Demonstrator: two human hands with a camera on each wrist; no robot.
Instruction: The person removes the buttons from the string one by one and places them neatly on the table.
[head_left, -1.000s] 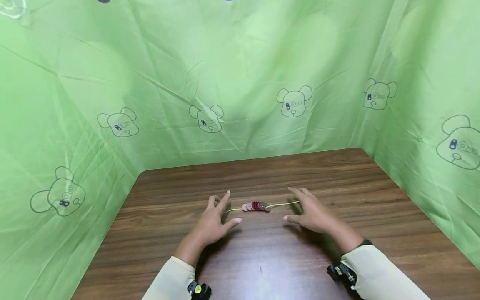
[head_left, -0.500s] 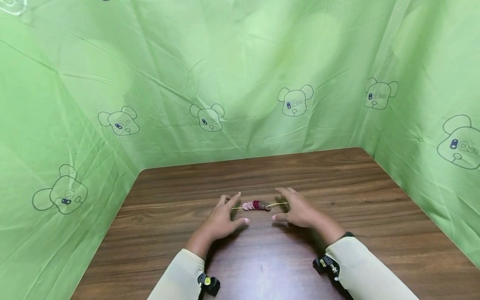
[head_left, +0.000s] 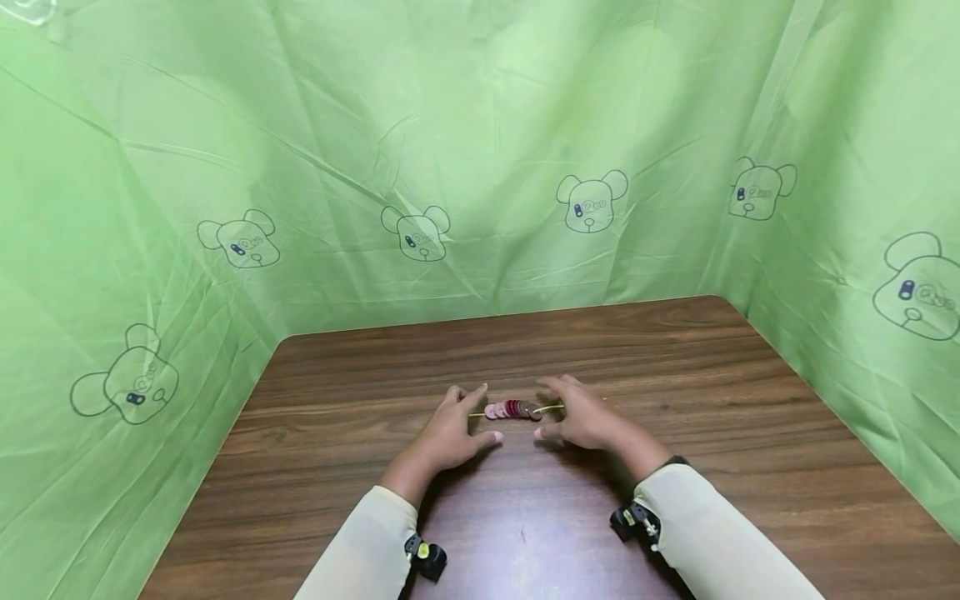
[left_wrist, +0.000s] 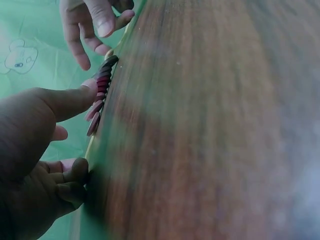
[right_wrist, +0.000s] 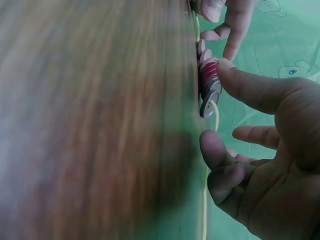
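A row of overlapping buttons (head_left: 513,409), pale pink through dark red to grey-brown, lies strung on a yellow cord (head_left: 552,407) at mid-table. At its left end is my left hand (head_left: 448,432), thumb and forefinger spread apart on either side of the cord. My right hand (head_left: 587,415) takes a mirrored pose at the grey-brown end. In the left wrist view the left thumb overlaps the buttons (left_wrist: 102,82), while its lower fingers bend by the cord. The right wrist view shows the cord (right_wrist: 204,200) running past the right hand's loosely bent fingers, with nothing pinched.
The wooden table (head_left: 360,367) has rounded far corners. Green cloth (head_left: 487,150) printed with bear heads hangs behind it and along both sides. Black wrist cameras are strapped at both cream sleeves (head_left: 360,550).
Both hands have moved inward toward the buttons, the right hand farther, covering more of the cord at each end. The buttons have stayed almost in place.
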